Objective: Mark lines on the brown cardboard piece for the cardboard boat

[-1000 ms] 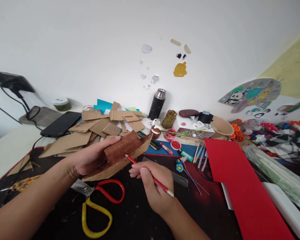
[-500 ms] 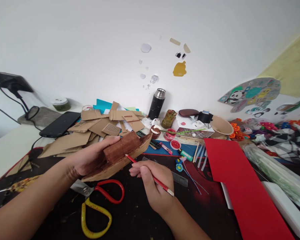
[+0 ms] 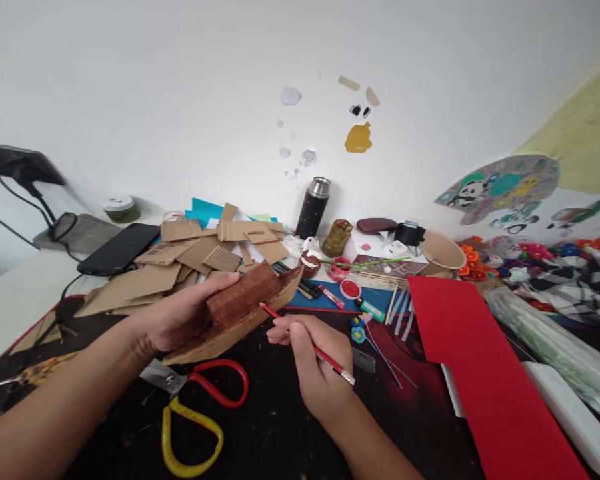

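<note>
My left hand (image 3: 180, 313) grips a small cardboard model boat (image 3: 245, 300) by its left end, holding it tilted above the dark mat. The boat has a brown-painted, rounded cabin on top and a bare cardboard side facing me. In my right hand (image 3: 320, 360) is a red pencil (image 3: 333, 363) with a white eraser end. Its tip points at the lower edge of the brown cabin; whether it touches I cannot tell. Below the boat lie scissors (image 3: 173, 383) with one red and one yellow handle.
Cut cardboard pieces (image 3: 180, 257) are heaped behind my left hand, beside a black phone (image 3: 120, 248). A black flask (image 3: 313, 207), a brown paint jar (image 3: 310, 265) and a red paint pot (image 3: 351, 289) stand at the back. Red card (image 3: 485, 360) lies on the right.
My right hand and the pencil have moved slightly to the right, the tip sliding along the cabin's lower edge. My left hand and the boat have barely moved.
</note>
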A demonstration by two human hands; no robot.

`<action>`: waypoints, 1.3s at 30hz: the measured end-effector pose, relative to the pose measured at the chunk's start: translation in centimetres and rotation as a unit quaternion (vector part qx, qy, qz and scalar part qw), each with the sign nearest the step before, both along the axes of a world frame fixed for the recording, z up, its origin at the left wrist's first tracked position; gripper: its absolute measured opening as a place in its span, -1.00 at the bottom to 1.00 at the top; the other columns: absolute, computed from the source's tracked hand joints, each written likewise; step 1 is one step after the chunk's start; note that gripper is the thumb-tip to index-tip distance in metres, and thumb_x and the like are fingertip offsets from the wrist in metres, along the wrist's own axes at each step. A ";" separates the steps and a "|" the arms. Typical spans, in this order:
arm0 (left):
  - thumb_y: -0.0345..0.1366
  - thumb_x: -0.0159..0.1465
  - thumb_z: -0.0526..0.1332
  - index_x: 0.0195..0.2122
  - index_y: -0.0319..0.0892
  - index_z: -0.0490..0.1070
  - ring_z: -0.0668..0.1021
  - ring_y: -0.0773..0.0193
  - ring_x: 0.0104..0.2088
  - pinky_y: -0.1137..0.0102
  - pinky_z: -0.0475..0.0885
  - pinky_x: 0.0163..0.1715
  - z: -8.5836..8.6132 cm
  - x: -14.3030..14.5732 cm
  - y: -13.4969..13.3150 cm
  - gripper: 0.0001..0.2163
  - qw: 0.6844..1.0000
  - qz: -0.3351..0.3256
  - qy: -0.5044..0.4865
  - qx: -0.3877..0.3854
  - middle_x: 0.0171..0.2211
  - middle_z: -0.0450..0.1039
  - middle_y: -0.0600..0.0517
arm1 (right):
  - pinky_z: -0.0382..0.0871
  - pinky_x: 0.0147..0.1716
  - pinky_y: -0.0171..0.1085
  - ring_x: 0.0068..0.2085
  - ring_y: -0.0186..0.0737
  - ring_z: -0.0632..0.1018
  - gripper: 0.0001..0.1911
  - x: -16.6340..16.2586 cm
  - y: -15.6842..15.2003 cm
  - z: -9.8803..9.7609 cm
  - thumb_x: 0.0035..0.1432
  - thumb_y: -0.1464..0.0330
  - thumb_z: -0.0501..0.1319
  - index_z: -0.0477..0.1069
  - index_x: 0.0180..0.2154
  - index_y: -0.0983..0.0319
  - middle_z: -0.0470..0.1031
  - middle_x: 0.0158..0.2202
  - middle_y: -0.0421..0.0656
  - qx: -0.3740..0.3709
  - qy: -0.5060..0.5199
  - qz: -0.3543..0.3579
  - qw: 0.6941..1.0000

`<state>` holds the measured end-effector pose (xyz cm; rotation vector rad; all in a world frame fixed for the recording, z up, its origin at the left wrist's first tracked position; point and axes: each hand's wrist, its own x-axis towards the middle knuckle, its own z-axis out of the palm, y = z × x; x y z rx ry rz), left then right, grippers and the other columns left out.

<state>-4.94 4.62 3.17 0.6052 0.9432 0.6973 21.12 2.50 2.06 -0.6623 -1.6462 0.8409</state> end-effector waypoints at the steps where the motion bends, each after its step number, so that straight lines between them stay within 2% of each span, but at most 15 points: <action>1: 0.35 0.11 0.61 0.01 -0.10 0.80 0.76 0.07 -0.14 0.33 0.62 -0.12 0.1 0.1 0.0 -0.34 1.000 0.001 0.002 0.001 -0.10 0.86 -0.02 | 0.79 -0.22 -0.28 -0.28 -0.18 0.86 -0.67 0.0 0.0 0.0 0.70 0.30 0.19 0.75 -0.03 0.17 0.85 -0.23 -0.09 0.002 -0.003 -0.004 1.000; 10: 0.30 0.18 0.57 0.06 -0.10 0.78 0.77 0.02 -0.12 0.31 0.60 -0.09 0.1 0.1 -0.1 -0.36 0.999 0.023 0.024 0.017 -0.05 0.86 -0.05 | 0.77 -0.23 -0.30 -0.29 -0.19 0.86 -0.69 0.0 0.0 0.0 0.69 0.34 0.20 0.74 -0.04 0.18 0.85 -0.25 -0.11 0.008 -0.009 -0.019 1.000; 17: 0.34 0.21 0.53 0.11 -0.11 0.77 0.77 -0.01 -0.09 0.29 0.59 -0.11 -0.5 -0.2 -0.1 -0.33 0.999 0.024 0.038 -0.004 0.00 0.85 -0.07 | 0.78 -0.23 -0.27 -0.29 -0.18 0.85 -0.66 0.1 0.1 0.1 0.71 0.30 0.17 0.74 -0.04 0.17 0.84 -0.25 -0.11 0.003 -0.006 -0.028 1.000; 24: 0.35 0.15 0.56 0.07 -0.10 0.78 0.78 -0.01 -0.08 0.28 0.60 -0.06 -0.2 0.1 -0.1 -0.32 1.000 0.018 0.022 0.001 0.01 0.85 -0.08 | 0.79 -0.24 -0.27 -0.29 -0.18 0.85 -0.66 0.1 0.2 -0.1 0.71 0.29 0.17 0.73 -0.04 0.17 0.84 -0.25 -0.11 -0.003 0.000 -0.041 0.999; 29: 0.35 0.18 0.54 0.07 -0.11 0.78 0.77 -0.02 -0.05 0.25 0.61 0.00 -0.1 0.0 -0.1 -0.32 1.000 0.008 0.014 0.005 0.02 0.85 -0.09 | 0.78 -0.26 -0.28 -0.30 -0.17 0.85 -0.66 0.1 0.1 0.0 0.71 0.28 0.17 0.73 -0.04 0.18 0.84 -0.25 -0.10 -0.013 0.001 -0.028 1.000; 33: 0.34 0.20 0.53 0.08 -0.10 0.78 0.77 0.00 -0.09 0.27 0.61 -0.04 -0.1 0.0 0.0 -0.34 1.000 0.006 0.014 0.008 0.01 0.85 -0.09 | 0.79 -0.26 -0.27 -0.30 -0.17 0.85 -0.65 0.0 0.0 0.1 0.71 0.27 0.17 0.73 -0.04 0.19 0.84 -0.25 -0.09 -0.018 0.003 -0.015 1.000; 39: 0.34 0.26 0.50 0.10 -0.12 0.77 0.77 -0.02 -0.02 0.27 0.60 0.01 -0.1 0.1 -0.2 -0.35 1.000 0.004 0.016 0.008 0.03 0.85 -0.09 | 0.81 -0.23 -0.25 -0.28 -0.15 0.86 -0.65 0.0 -0.4 0.1 0.71 0.26 0.18 0.74 -0.01 0.20 0.84 -0.23 -0.06 -0.013 -0.014 0.020 1.000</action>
